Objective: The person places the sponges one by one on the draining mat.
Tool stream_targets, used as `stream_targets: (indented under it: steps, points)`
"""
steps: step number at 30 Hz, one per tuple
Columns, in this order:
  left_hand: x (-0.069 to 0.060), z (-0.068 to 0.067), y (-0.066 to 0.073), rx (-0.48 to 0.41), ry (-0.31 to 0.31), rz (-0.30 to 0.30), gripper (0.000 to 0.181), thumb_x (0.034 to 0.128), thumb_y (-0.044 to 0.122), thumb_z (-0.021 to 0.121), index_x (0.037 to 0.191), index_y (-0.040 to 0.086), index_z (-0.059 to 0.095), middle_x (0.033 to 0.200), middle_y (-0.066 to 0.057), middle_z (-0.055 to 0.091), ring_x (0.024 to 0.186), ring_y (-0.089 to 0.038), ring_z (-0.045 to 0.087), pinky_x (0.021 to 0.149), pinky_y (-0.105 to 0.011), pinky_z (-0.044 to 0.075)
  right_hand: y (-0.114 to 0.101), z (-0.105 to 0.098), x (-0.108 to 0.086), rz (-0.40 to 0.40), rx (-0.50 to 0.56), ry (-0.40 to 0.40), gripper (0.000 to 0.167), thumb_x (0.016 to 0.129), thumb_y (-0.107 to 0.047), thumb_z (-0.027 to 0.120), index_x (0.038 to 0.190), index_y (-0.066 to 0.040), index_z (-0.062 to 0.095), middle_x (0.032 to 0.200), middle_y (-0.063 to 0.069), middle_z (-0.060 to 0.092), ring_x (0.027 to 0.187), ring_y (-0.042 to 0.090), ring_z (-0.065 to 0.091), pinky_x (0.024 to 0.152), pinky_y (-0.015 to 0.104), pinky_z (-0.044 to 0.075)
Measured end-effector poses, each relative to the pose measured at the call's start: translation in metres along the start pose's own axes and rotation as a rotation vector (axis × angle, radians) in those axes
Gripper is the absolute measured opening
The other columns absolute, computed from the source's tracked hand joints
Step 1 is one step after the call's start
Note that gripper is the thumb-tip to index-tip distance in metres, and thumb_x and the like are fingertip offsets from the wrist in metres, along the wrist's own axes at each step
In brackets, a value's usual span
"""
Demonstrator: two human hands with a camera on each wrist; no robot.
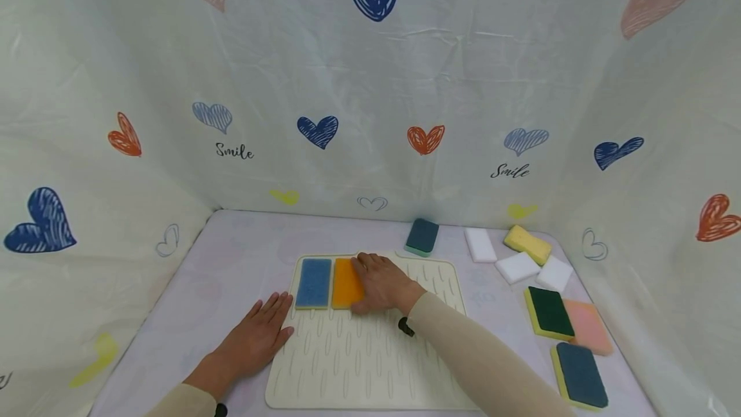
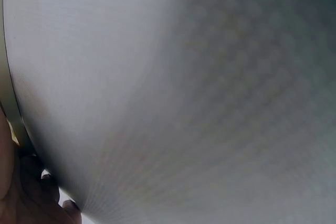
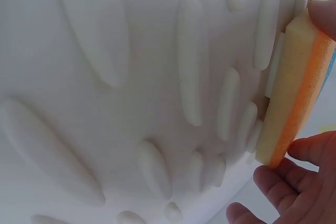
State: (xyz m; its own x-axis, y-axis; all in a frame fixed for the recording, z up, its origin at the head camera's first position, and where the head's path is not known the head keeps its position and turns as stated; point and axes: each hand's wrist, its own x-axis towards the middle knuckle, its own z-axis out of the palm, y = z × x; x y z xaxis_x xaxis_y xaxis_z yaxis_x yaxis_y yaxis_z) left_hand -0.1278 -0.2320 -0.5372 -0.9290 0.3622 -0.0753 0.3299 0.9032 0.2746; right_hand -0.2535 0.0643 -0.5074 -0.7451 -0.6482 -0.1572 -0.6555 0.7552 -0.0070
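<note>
A cream ridged mat point(image 1: 370, 365) lies on the table. At its back left corner a blue-topped sponge point(image 1: 313, 283) rests flat. Right beside it is an orange-topped sponge point(image 1: 344, 285) with a pale yellow underside. My right hand point(image 1: 382, 283) grips this orange sponge; the right wrist view shows the thumb at one end of the sponge point(image 3: 295, 93) and fingers at the other. My left hand point(image 1: 257, 333) lies with straight fingers on the table at the mat's left edge. The left wrist view is mostly a blurred pale surface, with part of the hand point(image 2: 37, 198) in the corner.
Behind the mat stands a dark green sponge point(image 1: 422, 237). To the right lie several white pads point(image 1: 480, 245), a yellow sponge point(image 1: 527, 244), a green-topped sponge point(image 1: 550, 313), a pink one point(image 1: 590, 328) and a dark blue one point(image 1: 581, 375). A heart-printed sheet point(image 1: 370, 82) encloses the table.
</note>
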Motion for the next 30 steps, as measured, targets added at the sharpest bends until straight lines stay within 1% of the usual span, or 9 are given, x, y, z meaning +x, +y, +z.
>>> stream_targets:
  steps: [7,13,17,22,30]
  points:
    - [0.0004,0.0019,-0.0013,0.009,0.007,0.002,0.067,0.1126,0.039,0.048,0.162,-0.003,0.035,0.168,-0.021,0.037,0.157,-0.042,0.033,0.125,-0.063,0.028,0.0001,0.0004,-0.0002,0.005,0.006,-0.011,0.099,0.091,-0.068,0.063,0.166,-0.01,0.033,0.165,0.009,0.039,0.15,0.027,0.042,0.125,0.045,0.037]
    - [0.0002,0.0009,-0.0007,0.015,0.003,0.001,0.067,0.1127,0.039,0.049,0.162,-0.004,0.035,0.168,-0.021,0.037,0.157,-0.042,0.033,0.125,-0.063,0.029,0.0007,0.0017,0.0003,0.004,0.018,-0.019,0.098,0.092,-0.066,0.063,0.166,-0.011,0.032,0.166,0.009,0.039,0.15,0.027,0.042,0.125,0.045,0.036]
    - [0.0008,0.0031,-0.0026,0.017,0.008,0.0,0.067,0.1127,0.04,0.048,0.163,-0.003,0.034,0.168,-0.021,0.036,0.157,-0.042,0.033,0.125,-0.063,0.029,0.0003,0.0022,-0.0002,0.008,0.022,-0.017,0.097,0.091,-0.066,0.063,0.165,-0.011,0.033,0.166,0.009,0.039,0.15,0.027,0.043,0.125,0.045,0.036]
    - [0.001,0.0047,-0.004,0.003,0.009,0.007,0.068,0.1128,0.04,0.048,0.163,-0.003,0.034,0.169,-0.021,0.036,0.157,-0.043,0.032,0.125,-0.064,0.028,0.0003,0.0026,-0.0012,0.012,0.026,-0.02,0.097,0.091,-0.067,0.062,0.166,-0.011,0.033,0.167,0.009,0.037,0.151,0.027,0.042,0.125,0.045,0.036]
    - [0.0003,0.0041,-0.0047,0.007,0.012,0.014,0.067,0.1132,0.04,0.047,0.163,-0.004,0.034,0.169,-0.022,0.035,0.157,-0.043,0.032,0.125,-0.063,0.028,-0.0004,0.0021,-0.002,0.017,0.037,-0.035,0.099,0.092,-0.067,0.062,0.167,-0.011,0.03,0.17,0.009,0.034,0.154,0.028,0.038,0.128,0.043,0.032]
